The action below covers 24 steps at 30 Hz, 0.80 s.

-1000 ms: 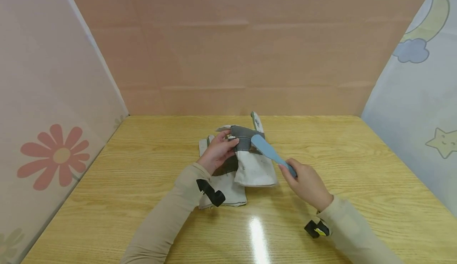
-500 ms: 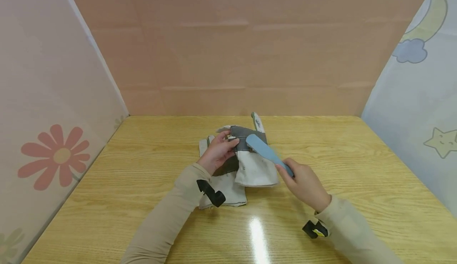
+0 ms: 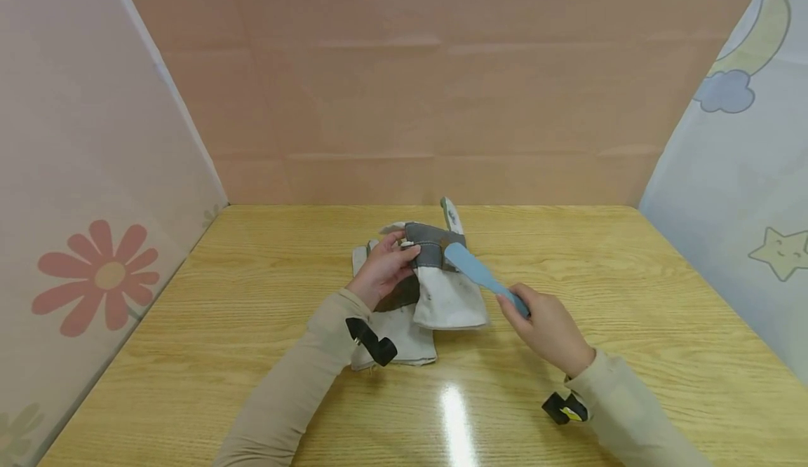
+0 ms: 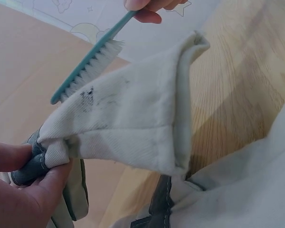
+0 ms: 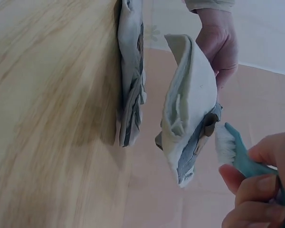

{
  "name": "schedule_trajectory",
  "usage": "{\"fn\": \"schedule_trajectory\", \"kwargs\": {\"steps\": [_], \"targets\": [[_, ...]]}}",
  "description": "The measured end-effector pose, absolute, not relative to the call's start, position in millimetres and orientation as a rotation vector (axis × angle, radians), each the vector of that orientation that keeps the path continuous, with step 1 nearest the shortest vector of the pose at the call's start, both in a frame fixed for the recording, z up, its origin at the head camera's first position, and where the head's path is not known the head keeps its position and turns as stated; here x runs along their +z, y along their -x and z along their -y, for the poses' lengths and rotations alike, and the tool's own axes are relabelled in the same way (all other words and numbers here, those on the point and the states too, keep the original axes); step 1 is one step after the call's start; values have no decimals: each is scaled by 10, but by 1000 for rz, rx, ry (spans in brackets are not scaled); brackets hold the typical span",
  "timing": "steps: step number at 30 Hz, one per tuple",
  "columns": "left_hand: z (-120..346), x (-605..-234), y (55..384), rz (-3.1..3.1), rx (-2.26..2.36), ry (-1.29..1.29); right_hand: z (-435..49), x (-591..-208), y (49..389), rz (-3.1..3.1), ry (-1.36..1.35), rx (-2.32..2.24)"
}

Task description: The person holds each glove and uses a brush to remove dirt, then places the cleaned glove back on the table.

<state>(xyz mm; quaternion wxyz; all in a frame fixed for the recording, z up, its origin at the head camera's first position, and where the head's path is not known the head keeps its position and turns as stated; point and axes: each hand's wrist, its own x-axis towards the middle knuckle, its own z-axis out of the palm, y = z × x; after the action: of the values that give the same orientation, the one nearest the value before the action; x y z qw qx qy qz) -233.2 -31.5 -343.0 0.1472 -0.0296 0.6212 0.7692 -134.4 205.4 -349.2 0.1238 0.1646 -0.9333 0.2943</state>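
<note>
My left hand [image 3: 383, 268] pinches a white and grey work glove [image 3: 449, 299] between thumb and fingers, holding it raised off the table. Dark smudges mark its white cuff in the left wrist view. A blue brush [image 4: 92, 59] with white bristles is gripped by its handle in my right hand [image 3: 548, 327]. In the head view the brush head overlaps the glove's grey band, and the right wrist view has the bristles [image 5: 224, 145] right at the glove's surface. Under the raised glove, a second work glove [image 3: 404, 337] lies flat on the table, partly covered by my left hand.
The wood-grain table [image 3: 265, 256] runs back to a plain orange-pink backdrop [image 3: 404, 102]. Patterned side walls stand left and right. A black camera mount [image 3: 372, 342] sits on my left wrist, another mount [image 3: 564, 408] on the right.
The brush slid left across the glove's grey band, then back to the right with my right hand. The glove's far finger shifted slightly; my left hand stays nearly still.
</note>
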Motion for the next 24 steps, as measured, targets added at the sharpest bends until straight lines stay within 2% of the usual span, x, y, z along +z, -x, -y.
{"fn": "schedule_trajectory", "kwargs": {"steps": [11, 24], "targets": [[322, -3419, 2327, -1790, 2210, 92, -2063, -3528, 1331, 2617, -732, 890], [315, -3431, 2323, -1787, 2210, 99, -2088, -3510, 1372, 2661, -596, 819]]}}
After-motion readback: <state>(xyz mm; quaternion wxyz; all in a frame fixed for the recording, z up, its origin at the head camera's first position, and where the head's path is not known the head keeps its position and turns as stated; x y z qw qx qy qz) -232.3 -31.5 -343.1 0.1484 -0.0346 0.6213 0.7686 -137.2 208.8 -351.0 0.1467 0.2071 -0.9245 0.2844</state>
